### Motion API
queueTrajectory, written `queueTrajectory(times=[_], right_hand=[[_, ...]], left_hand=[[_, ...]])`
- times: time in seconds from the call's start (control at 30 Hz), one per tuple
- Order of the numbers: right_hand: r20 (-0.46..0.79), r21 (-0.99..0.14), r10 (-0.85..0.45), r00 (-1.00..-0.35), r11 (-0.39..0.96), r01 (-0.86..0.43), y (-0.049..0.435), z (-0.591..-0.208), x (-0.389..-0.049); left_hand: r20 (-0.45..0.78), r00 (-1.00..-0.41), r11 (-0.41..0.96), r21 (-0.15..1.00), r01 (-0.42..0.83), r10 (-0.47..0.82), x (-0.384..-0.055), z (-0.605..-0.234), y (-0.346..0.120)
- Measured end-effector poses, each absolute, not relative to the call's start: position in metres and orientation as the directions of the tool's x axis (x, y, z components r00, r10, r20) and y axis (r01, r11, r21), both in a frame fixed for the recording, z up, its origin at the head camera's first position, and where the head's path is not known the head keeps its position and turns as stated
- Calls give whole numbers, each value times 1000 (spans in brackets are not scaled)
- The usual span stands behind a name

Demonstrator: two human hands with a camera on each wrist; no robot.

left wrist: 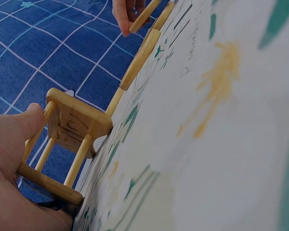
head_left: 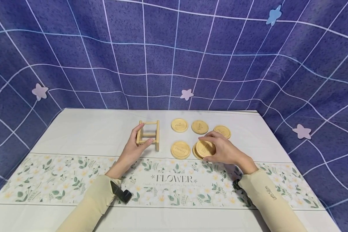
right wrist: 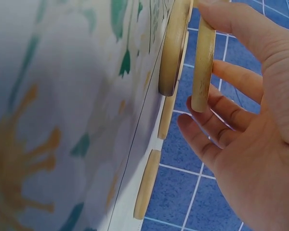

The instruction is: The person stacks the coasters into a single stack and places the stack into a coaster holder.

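At the left of the head view, my left hand (head_left: 131, 152) grips a small wooden coaster rack (head_left: 158, 137) with two end plates joined by rods. Engraved lettering shows on one plate of the rack (left wrist: 79, 118) in the left wrist view. My right hand (head_left: 226, 150) pinches a round wooden coaster (head_left: 205, 148) by its edge. In the right wrist view a gap separates the held coaster (right wrist: 203, 67) from the coaster beneath it (right wrist: 173, 53). Another coaster (head_left: 180, 150) lies flat between the two hands. The rack has no coaster in it.
Behind, three more coasters lie in a row: one at left (head_left: 179, 125), one in the middle (head_left: 199, 127) and one at right (head_left: 222, 131), partly behind the right hand. A flower-print band (head_left: 174, 193) crosses the white tablecloth. A blue grid curtain (head_left: 159, 61) hangs behind.
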State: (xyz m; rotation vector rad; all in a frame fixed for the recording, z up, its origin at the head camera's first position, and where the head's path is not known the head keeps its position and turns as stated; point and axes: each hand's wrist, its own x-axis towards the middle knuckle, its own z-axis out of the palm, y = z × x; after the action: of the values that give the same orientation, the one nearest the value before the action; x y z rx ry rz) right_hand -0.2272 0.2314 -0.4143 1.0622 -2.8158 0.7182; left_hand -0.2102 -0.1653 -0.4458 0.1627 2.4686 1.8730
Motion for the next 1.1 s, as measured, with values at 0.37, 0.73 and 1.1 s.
queueTrajectory(times=[0.37,0.73,1.1], right_hand=[[198,-410,-615,-763,655,-634,229,-414,-227],[176,-401,-615,-769,669,-626,228,-417,-229],[155,-394,-619,-770,676,-623,227,-416,-231]], left_hand=[[36,-994,263,963,62,105,-211,-446,-165],[27,-994,273,960,56,106,-210,-445,-164],[35,-994,267,962,63,107,-210,-446,-165]])
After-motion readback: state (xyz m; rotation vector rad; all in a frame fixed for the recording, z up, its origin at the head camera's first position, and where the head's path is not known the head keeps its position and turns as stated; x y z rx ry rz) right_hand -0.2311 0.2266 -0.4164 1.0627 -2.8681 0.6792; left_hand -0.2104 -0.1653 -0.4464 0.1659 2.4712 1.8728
